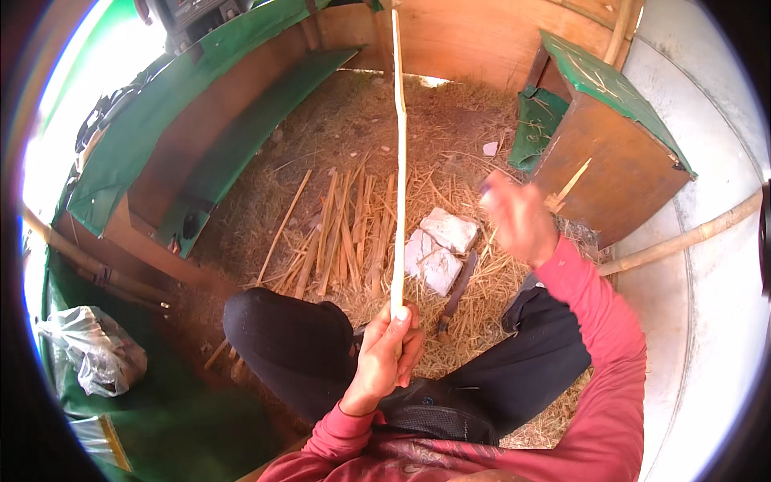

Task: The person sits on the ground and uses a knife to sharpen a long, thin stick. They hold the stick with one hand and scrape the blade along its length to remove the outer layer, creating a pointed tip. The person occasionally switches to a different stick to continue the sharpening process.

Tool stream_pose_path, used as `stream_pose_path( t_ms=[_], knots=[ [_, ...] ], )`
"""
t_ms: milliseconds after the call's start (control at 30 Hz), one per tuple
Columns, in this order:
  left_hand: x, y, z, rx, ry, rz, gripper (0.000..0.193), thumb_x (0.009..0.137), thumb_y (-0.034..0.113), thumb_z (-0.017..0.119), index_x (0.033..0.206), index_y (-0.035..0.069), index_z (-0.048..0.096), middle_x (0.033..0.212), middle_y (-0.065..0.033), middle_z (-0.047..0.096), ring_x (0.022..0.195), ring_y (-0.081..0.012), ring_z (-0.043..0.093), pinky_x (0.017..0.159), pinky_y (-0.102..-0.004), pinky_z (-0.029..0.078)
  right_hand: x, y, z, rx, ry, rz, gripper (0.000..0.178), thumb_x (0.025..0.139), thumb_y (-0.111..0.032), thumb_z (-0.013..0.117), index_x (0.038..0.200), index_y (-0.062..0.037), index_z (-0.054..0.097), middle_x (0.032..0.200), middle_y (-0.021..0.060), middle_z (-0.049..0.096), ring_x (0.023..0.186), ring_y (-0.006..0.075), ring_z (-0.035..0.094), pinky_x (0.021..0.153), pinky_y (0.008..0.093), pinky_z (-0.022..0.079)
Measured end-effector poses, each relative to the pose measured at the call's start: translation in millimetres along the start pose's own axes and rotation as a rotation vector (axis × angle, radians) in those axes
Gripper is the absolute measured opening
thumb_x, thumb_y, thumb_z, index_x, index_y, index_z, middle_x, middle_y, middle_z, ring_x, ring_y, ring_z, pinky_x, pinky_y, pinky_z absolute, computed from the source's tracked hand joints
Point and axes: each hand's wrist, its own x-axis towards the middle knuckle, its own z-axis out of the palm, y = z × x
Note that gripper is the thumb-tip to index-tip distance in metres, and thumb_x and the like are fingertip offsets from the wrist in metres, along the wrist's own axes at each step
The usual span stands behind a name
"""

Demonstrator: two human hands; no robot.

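Observation:
My left hand is closed round the lower end of a long, pale bamboo strip. The strip stands nearly upright in front of me, with a slight kink in its upper part. Off to the right, my right hand is raised and smeared by motion, apart from the strip. Whether it holds anything cannot be made out. A short pale splinter shows just behind it, against the brown box. Below, a dark-bladed knife lies on the shavings beside broken white blocks.
Several split bamboo pieces lie on the ground ahead. A brown box with a green cover stands at right. Along the left runs a green-covered bench. A clear plastic bag rests at lower left, and a bamboo pole crosses the right.

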Motion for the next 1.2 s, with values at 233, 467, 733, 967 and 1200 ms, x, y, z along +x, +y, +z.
stream_pose_path(
  t_ms=[233, 467, 733, 967, 1200],
  knots=[
    [-9, -2, 11, 0.169, -0.035, -0.021, 0.034, 0.105, 0.037, 0.034, 0.085, 0.01, 0.038, 0.046, 0.0005, 0.035, 0.031, -0.0082, 0.028, 0.032, -0.0235, 0.022, -19, -25, 36, -0.079, -0.149, -0.382, 0.043, 0.098, -0.044, 0.047, 0.084, -0.0043, 0.056, 0.056, 0.0082, 0.053, 0.046, 0.0251, 0.058, 0.04, 0.0396, 0.044],
    [-13, 9, 6, -0.327, -0.117, -0.178, 0.035, 0.104, 0.04, 0.036, 0.081, 0.013, 0.038, 0.043, 0.0013, 0.029, 0.029, -0.0096, 0.024, 0.032, -0.0231, 0.02, 7, 45, 59, -0.606, 0.104, -0.077, 0.036, 0.094, -0.041, 0.055, 0.089, -0.0051, 0.055, 0.052, 0.0122, 0.054, 0.042, 0.0298, 0.056, 0.037, 0.0416, 0.042],
    [-20, 3, 4, -0.278, -0.172, -0.191, 0.037, 0.104, 0.041, 0.035, 0.08, 0.013, 0.037, 0.043, 0.0008, 0.029, 0.03, -0.0092, 0.025, 0.031, -0.0235, 0.019, 23, 46, 29, -0.479, 0.205, -0.017, 0.027, 0.093, -0.03, 0.059, 0.09, -0.0038, 0.055, 0.064, 0.0181, 0.06, 0.058, 0.0403, 0.06, 0.047, 0.0481, 0.044],
    [-19, -2, -23, -0.215, -0.18, -0.157, 0.039, 0.104, 0.041, 0.033, 0.079, 0.011, 0.036, 0.043, 0.0006, 0.029, 0.028, -0.0086, 0.021, 0.03, -0.0233, 0.02, 15, 59, 32, 0.312, -0.291, 0.284, 0.042, 0.102, -0.037, 0.041, 0.079, -0.0036, 0.05, 0.058, 0.0124, 0.048, 0.048, 0.0236, 0.045, 0.051, 0.0367, 0.039],
    [-25, -11, -14, -0.145, -0.167, -0.234, 0.04, 0.102, 0.043, 0.039, 0.077, 0.012, 0.038, 0.04, -0.0004, 0.03, 0.027, -0.0095, 0.025, 0.03, -0.025, 0.02, 25, 38, 25, -0.594, 0.198, -0.082, 0.03, 0.091, -0.035, 0.06, 0.096, -0.0057, 0.055, 0.06, 0.0157, 0.058, 0.053, 0.033, 0.062, 0.045, 0.0446, 0.045]
  ],
)
